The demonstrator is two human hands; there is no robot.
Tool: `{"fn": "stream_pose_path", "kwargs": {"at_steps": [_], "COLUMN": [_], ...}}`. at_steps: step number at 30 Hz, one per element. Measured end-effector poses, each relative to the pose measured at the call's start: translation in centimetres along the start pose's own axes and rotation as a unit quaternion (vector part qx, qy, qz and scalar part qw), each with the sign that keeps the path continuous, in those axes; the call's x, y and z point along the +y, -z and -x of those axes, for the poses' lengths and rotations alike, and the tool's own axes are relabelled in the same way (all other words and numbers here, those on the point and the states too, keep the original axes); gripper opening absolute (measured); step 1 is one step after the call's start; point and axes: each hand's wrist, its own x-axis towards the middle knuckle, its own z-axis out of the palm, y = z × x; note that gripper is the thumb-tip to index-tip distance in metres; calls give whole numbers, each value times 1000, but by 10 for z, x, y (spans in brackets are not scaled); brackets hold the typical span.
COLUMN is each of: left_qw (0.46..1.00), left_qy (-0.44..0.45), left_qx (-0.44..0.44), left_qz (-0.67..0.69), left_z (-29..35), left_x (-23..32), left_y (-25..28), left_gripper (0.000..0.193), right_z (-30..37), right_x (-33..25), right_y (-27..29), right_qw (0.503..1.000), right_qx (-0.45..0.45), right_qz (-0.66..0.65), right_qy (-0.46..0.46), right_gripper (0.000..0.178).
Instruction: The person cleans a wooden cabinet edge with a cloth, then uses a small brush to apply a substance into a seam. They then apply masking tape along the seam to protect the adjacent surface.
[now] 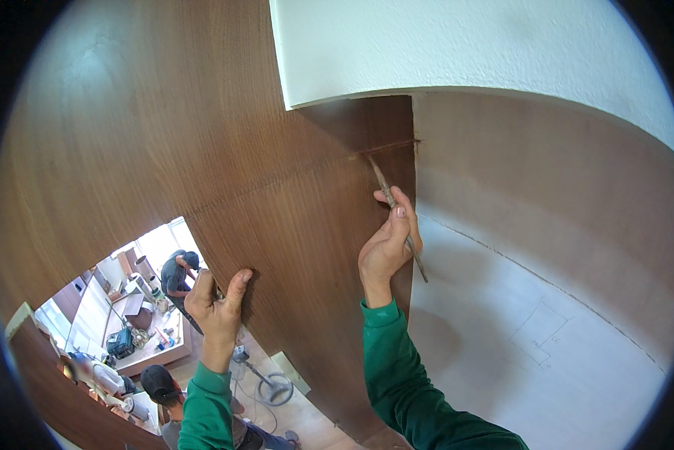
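My right hand (391, 244) is closed round a slim paintbrush (383, 183), held much like a pencil. Its tip touches or nearly touches a thin seam (307, 166) running across the brown wood-grain panel (292, 225). Lower on the left, my left hand (221, 311) is closed at the panel's cut edge beside an opening. The thumb lies against the panel's face, while the other fingertips are hidden. Both forearms wear green sleeves.
A white textured curved piece (472, 52) overhangs at the upper right. Below it, a pale wall (487, 315) carries pencil lines. Through the opening, two people (176, 277) are near a cluttered workbench (153, 364). A round-based metal stand (275, 388) and cables lie below.
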Motion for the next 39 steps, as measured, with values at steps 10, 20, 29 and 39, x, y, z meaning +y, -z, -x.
{"fn": "stream_pose_path", "kwargs": {"at_steps": [10, 20, 29, 39], "left_qw": [1000, 1000, 999, 999], "left_qy": [-12, -23, -22, -38], "left_qx": [0, 9, 14, 16], "left_qz": [-19, -3, -24, -32], "left_z": [1, 1, -1, -2], "left_x": [-5, -6, -2, -1], "left_y": [1, 0, -1, 0], "left_gripper": [38, 37, 39, 39], "right_z": [1, -44, -66, -68], "right_x": [4, -40, -41, -34], "right_y": [8, 31, 28, 28], "right_qw": [997, 975, 971, 968], "right_qx": [-46, -148, -178, -196], "right_qz": [-57, -121, -71, -66], "right_qy": [16, -117, -143, -143], "right_gripper": [27, 37, 35, 32]}}
